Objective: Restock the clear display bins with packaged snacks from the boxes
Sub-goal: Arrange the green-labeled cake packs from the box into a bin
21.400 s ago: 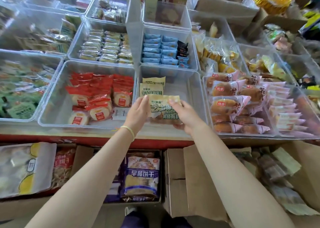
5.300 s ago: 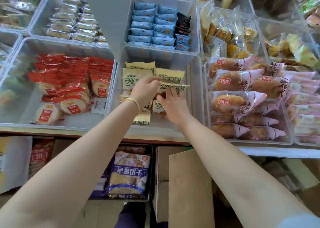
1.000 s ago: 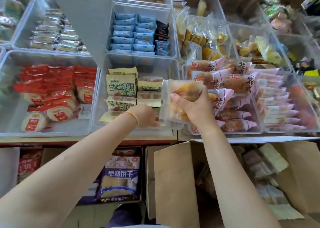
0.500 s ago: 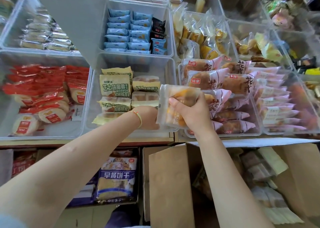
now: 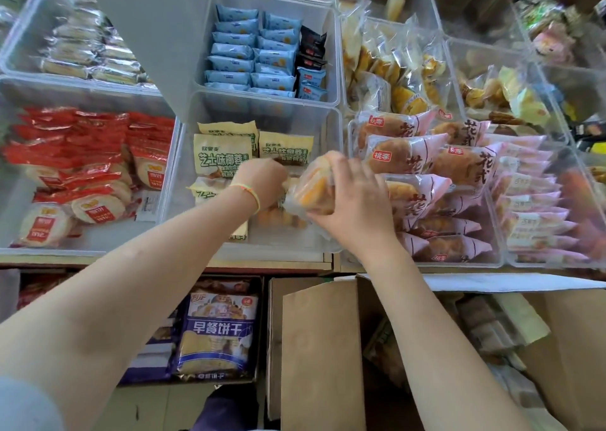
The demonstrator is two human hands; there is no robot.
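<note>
A: Hands first. What has each got hold of?

B: The right hand (image 5: 355, 201) is curled around a clear packet of orange-yellow cakes (image 5: 310, 189), thumb under it and fingers over the top, holding it above the right part of the middle clear bin (image 5: 331, 125). The packet is blurred, so its print cannot be read.

A: And the left hand (image 5: 262, 183)?

B: It reaches down into the same bin with the fingers bent inward among the packets. Whether it grips one cannot be told; the fingertips are hidden. A thin yellow band (image 5: 247, 191) sits on that wrist.

A: What lies in that bin?

B: Cream packets with green lettering (image 5: 223, 160) stand at the back, 2 across, with more lying flat nearer the front. A clear tray of small round cakes (image 5: 278, 217) lies under the hands.

A: Neighbours?

B: On the left a bin of red-wrapped round cakes (image 5: 98, 168). On the right a bin of pink-wrapped breads (image 5: 426, 174), touching the middle bin's wall. Behind, a bin of blue packets (image 5: 252, 53) with a few black ones at its right side.

A: And the boxes?

B: An open cardboard box (image 5: 324, 348) stands on the floor below the tabletop edge (image 5: 269, 261), under the right forearm, with pale packets inside. Beside it on the left is a purple-blue biscuit bag (image 5: 218, 332).
</note>
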